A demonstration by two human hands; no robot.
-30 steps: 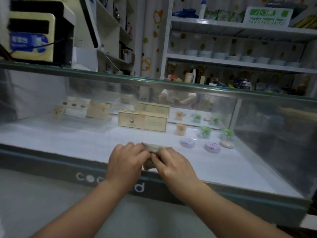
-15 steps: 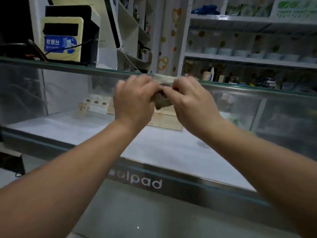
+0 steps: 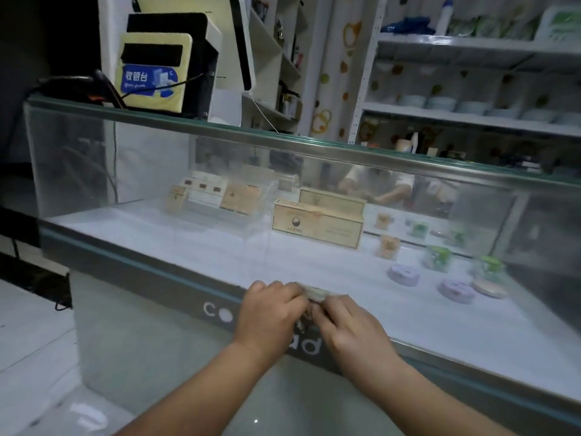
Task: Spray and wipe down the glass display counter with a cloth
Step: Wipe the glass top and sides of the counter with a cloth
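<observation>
The glass display counter (image 3: 132, 171) fills the view, its front pane facing me. My left hand (image 3: 270, 313) and my right hand (image 3: 349, 328) sit side by side, both pressing a small crumpled greyish cloth (image 3: 314, 292) against the bottom of the front glass, just above the grey base strip (image 3: 141, 269) with white lettering. Most of the cloth is hidden under my fingers. No spray bottle is in sight.
Inside the case lie tan boxes (image 3: 317, 226), small packs (image 3: 204, 191) and round purple tins (image 3: 404, 274). A yellow-and-black register unit (image 3: 157, 70) and a white screen stand on the top at the left. Shelves with bowls (image 3: 471, 105) line the back wall.
Both hands with the cloth went from the bottom of the front glass up to its top edge, then came back down to the bottom edge. My view shifted a little to the left.
</observation>
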